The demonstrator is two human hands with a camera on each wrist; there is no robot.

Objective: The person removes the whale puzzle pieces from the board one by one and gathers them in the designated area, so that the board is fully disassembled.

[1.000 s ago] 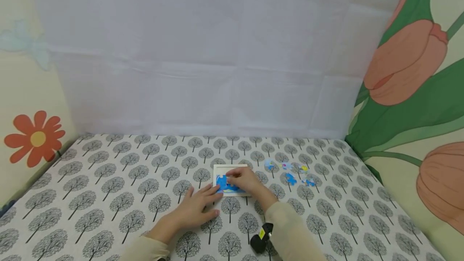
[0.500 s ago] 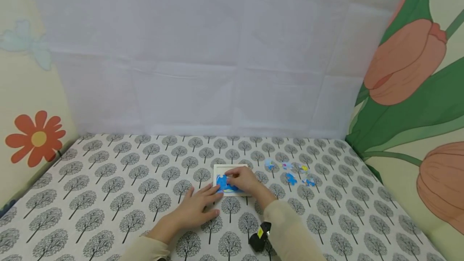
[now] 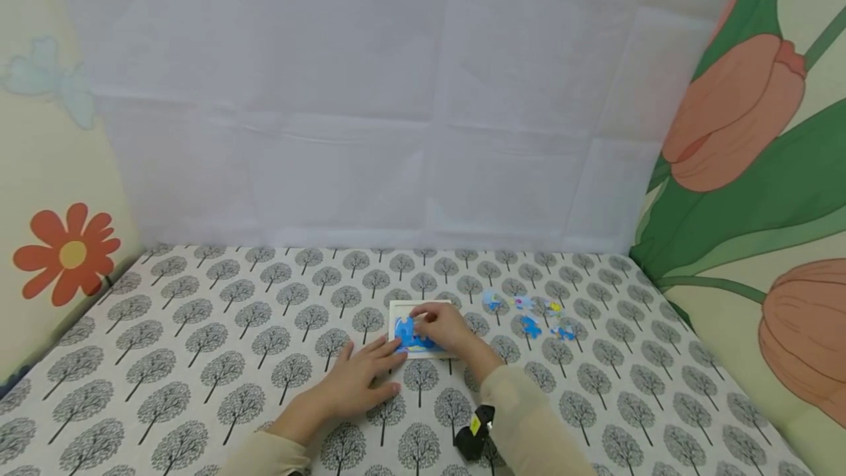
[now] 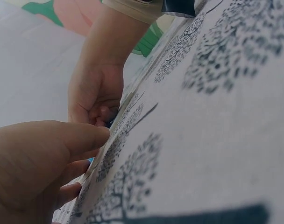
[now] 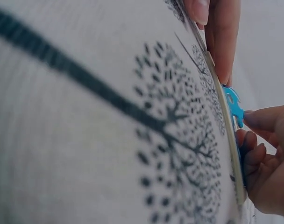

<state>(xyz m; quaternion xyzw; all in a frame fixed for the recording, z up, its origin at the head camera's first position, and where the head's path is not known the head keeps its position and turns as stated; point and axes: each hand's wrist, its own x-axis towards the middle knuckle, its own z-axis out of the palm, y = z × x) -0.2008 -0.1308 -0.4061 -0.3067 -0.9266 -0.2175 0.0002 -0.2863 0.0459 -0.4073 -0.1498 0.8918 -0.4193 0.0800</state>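
Observation:
A small white-framed puzzle tray (image 3: 423,303) lies on the cloth with blue jigsaw pieces in its lower part. My right hand (image 3: 449,327) is over the tray, and in the right wrist view its thumb and finger pinch a blue jigsaw piece (image 5: 233,106) that stands tilted up above the tray's edge. The other fingers of that hand are curled down against the tray. With fingers extended, my left hand (image 3: 353,380) rests at the tray's lower left corner, its fingertips (image 4: 75,186) on the rim. My right hand hides the tray's right part in the head view.
Several loose jigsaw pieces (image 3: 530,326), blue, pale and yellow, lie to the right of the tray. A black device with a yellow mark (image 3: 472,435) shows beside the right sleeve. The tree-print cloth (image 3: 264,300) runs back to a white curtain (image 3: 330,131).
The blue piece under the right fingers has shifted and turned slightly within the tray. Both hands stay nearly in place, and the loose pieces have not moved.

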